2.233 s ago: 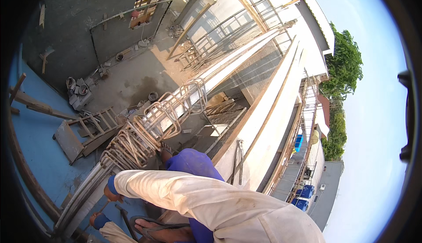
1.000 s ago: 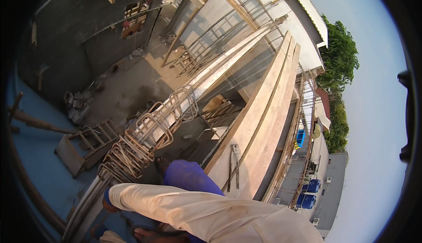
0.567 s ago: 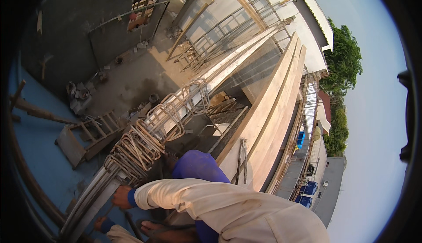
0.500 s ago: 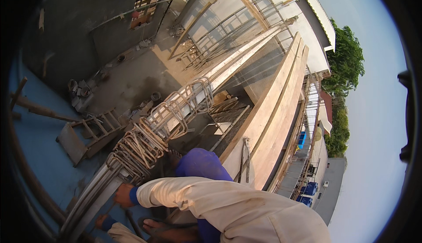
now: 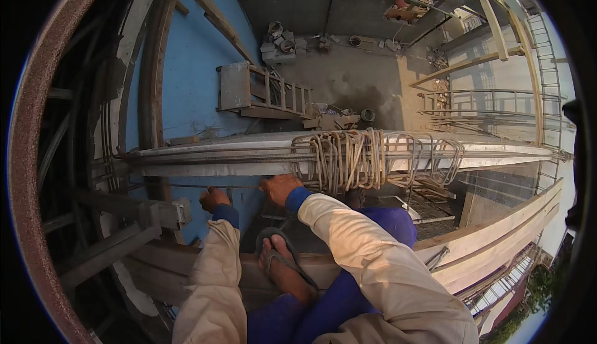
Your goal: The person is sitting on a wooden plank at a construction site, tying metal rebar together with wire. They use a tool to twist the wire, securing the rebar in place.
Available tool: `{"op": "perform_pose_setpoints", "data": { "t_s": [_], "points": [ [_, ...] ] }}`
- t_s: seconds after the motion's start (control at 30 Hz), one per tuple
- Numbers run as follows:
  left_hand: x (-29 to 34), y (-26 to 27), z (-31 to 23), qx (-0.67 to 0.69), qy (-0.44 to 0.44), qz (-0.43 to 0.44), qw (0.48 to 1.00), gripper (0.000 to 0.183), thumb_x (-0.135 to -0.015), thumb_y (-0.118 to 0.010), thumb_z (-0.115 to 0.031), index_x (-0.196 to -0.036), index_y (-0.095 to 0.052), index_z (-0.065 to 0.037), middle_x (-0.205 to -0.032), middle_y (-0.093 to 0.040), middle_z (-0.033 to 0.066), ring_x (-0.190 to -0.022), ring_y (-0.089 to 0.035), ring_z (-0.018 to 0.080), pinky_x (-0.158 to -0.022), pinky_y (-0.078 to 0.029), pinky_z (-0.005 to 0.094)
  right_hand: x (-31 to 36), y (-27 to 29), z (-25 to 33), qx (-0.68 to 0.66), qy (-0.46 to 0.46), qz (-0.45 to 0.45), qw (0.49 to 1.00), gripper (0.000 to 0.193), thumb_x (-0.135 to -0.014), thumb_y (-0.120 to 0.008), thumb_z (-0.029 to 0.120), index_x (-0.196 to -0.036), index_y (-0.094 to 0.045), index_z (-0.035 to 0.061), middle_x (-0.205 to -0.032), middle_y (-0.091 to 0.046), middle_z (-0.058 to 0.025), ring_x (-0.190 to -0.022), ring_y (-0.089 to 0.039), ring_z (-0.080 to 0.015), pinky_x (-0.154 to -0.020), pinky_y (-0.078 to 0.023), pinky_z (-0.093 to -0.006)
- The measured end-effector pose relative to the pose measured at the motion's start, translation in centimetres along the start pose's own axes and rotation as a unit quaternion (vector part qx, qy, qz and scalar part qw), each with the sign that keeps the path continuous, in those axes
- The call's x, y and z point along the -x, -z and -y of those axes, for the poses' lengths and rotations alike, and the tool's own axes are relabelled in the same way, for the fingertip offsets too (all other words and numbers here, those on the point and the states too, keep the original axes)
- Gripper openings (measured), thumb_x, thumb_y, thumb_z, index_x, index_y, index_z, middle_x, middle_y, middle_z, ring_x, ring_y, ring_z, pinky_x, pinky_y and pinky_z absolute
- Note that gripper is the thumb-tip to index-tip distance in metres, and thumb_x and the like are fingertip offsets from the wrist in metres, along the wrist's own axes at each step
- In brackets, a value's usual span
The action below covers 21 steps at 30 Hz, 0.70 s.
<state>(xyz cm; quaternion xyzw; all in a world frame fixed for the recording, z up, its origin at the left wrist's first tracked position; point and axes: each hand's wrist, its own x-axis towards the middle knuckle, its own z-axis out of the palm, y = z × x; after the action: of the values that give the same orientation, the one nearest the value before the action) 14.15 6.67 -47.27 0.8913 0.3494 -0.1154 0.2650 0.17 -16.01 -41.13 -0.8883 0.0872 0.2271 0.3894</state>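
Observation:
My left hand (image 5: pixel 216 199) is closed around a thin steel bar (image 5: pixel 245 186), low in front of a long pale beam (image 5: pixel 217 168). Further right, my right hand (image 5: pixel 282 190) grips the same bar, its fingers curled just below the beam's lower edge. Where the bar runs past my right hand is hidden. Long reinforcing bars (image 5: pixel 249 156) lie along the beam. Around them hangs a bunch of bent steel stirrups (image 5: pixel 354 157), close to the right of my right hand; some sit spaced apart at the bunch's right end.
My sandalled foot (image 5: pixel 283 263) rests on wooden planks (image 5: pixel 497 238) that run along the near side. Well below lie a concrete floor (image 5: pixel 348 83), a wooden stair-like frame (image 5: pixel 267 92) and rubble. A rusty pipe (image 5: pixel 28 157) curves at the left; timber props (image 5: pixel 221 20) stand beyond the beam.
My view has swung toward the left, so the beam now lies level across it. Both hands stay on the bar, and my left forearm shows more fully.

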Motion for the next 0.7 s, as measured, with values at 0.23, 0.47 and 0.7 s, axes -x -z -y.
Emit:
{"op": "perform_pose_setpoints", "data": {
  "t_s": [0.23,0.47,0.7],
  "points": [
    [26.4,11.8,-21.6,0.12,-0.704,0.136,0.687,0.018,-0.089,-0.07,-0.003,-0.106,-0.067,-0.006,-0.113,-0.066,0.0127,-0.107,-0.064,0.0333,-0.094,-0.051,0.0464,0.3,0.7,0.1,0.027,0.023,-0.036,0.999,0.032,-0.105,-0.051,0.029,-0.123,-0.074,0.0143,-0.107,-0.077,-0.0226,-0.099,-0.075,-0.0417,-0.089,-0.059,-0.0531],
    [30.4,26.4,-42.0,-0.075,-0.843,-0.195,0.495,0.027,-0.096,-0.071,-0.016,-0.121,-0.066,-0.009,-0.125,-0.065,0.0104,-0.113,-0.063,0.0273,-0.095,-0.05,0.042,0.2,0.6,0.0,0.03,0.028,-0.016,0.999,0.031,-0.105,-0.051,0.028,-0.119,-0.075,0.0135,-0.108,-0.077,-0.025,-0.102,-0.075,-0.0432,-0.09,-0.059,-0.0537],
    [18.8,31.5,-47.9,-0.169,-0.68,0.102,0.706,0.055,-0.095,-0.074,-0.02,-0.142,-0.051,-0.004,-0.141,-0.057,0.015,-0.127,-0.057,0.0263,-0.106,-0.046,0.0407,0.0,1.0,-0.2,-0.002,0.035,0.018,0.999,0.032,-0.107,-0.052,0.029,-0.12,-0.075,0.0111,-0.11,-0.077,-0.0244,-0.104,-0.074,-0.0439,-0.091,-0.058,-0.0542]
  ]
}}
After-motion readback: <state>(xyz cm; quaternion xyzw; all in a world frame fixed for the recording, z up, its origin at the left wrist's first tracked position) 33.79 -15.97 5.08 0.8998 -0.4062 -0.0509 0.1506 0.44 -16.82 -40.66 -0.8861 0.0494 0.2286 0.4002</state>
